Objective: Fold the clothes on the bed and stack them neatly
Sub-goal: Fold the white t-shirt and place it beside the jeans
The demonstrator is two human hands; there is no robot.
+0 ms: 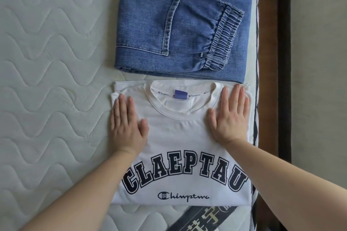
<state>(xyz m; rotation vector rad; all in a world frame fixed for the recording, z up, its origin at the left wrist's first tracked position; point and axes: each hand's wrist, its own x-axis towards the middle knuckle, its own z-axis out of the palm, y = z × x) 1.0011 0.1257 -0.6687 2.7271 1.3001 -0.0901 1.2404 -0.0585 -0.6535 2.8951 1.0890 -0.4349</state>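
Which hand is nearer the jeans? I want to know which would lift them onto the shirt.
Right. The right hand lies flat on the shirt with its fingertips just short of the jeans; the left hand lies flat lower down, farther from them.

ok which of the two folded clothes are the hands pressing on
The white t-shirt with dark block lettering. The left hand and right hand lie flat on it, either side of the collar. The blue jeans beyond it are untouched.

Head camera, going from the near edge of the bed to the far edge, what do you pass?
Dark printed label → T-shirt, with the left hand and right hand flat on it → folded jeans.
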